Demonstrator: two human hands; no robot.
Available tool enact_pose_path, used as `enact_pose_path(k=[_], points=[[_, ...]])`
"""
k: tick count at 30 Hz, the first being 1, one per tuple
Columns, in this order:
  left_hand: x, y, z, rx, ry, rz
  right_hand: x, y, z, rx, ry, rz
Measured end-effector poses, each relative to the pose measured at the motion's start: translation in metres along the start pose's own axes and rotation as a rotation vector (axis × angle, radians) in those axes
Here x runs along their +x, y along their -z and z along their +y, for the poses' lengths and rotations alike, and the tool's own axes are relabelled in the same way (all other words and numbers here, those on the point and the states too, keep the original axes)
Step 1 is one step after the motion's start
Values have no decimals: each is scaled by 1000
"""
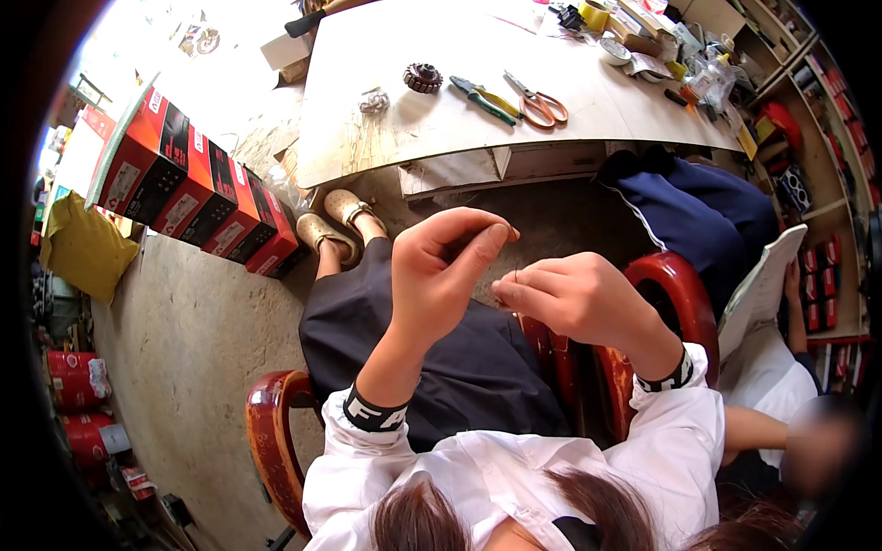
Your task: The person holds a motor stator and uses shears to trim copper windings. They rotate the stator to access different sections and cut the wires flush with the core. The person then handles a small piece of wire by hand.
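I hold both hands up over my dark-clad lap. My left hand [439, 275] is pinched, thumb tip against the bent index finger; what it grips, if anything, is too small to name. Close by on the right, my right hand [581, 298] is closed in a pinch too. A thin dark strand seems to show at its fingertips, too fine to make out. On the table [395, 37] ahead lie a round toothed metal part with windings [423, 78], green-handled pliers [484, 99], scissors with orange handles [540, 101] and a small clear bag [374, 101]. Neither hand touches these.
Red-and-black boxes [197, 174] stand in a row at the left. Red wooden chair arms [276, 441] flank me. Another person sits at the right with an open booklet [761, 285]. Clutter and a tape roll [614, 51] fill the table's far right, beside shelves [818, 184].
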State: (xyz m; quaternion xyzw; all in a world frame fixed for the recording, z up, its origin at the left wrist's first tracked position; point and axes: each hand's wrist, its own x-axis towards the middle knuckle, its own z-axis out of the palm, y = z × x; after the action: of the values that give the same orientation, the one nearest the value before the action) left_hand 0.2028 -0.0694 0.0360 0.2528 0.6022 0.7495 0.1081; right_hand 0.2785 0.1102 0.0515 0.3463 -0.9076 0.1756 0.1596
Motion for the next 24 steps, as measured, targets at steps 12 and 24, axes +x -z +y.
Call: enact_pose_path(k=[12,24], points=[[-5,1,7,306,-166,-11,-1,-9,25,-330,-56,109],[-21,-20,-4,-207,222,-178,0,-12,36,-435,-112,365]])
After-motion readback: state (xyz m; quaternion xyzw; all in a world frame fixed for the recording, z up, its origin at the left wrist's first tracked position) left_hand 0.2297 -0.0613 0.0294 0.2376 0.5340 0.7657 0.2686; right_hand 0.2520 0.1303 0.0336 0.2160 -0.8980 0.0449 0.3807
